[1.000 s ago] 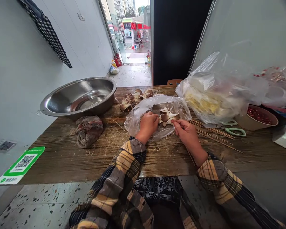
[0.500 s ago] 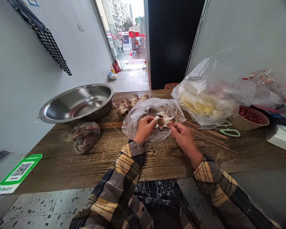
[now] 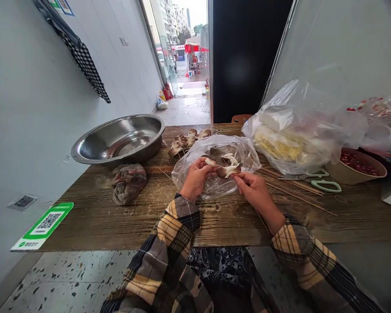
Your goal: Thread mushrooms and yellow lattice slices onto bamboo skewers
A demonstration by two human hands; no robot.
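Observation:
My left hand (image 3: 194, 179) pinches a pale mushroom piece (image 3: 210, 162) above a clear plastic bag (image 3: 215, 150) of mushrooms on the wooden table (image 3: 150, 208). My right hand (image 3: 253, 189) is closed on a brown-capped mushroom (image 3: 227, 170) threaded on a thin skewer; the stick runs back under my wrist. Both hands meet over the bag's near edge. Finished mushroom skewers (image 3: 186, 140) lie beyond the bag, next to the steel basin (image 3: 120, 139).
A crumpled rag (image 3: 128, 182) lies left of my hands. To the right are loose bamboo skewers (image 3: 289, 189), green-handled scissors (image 3: 322, 182), a large plastic bag of food (image 3: 289, 134) and a bowl of red pieces (image 3: 358, 165). A green QR sticker (image 3: 42, 226) sits at the table's left corner.
My hands stayed over the bag, shifting the mushroom slightly on the skewer. The camera view drifted a little; the objects on the table did not move.

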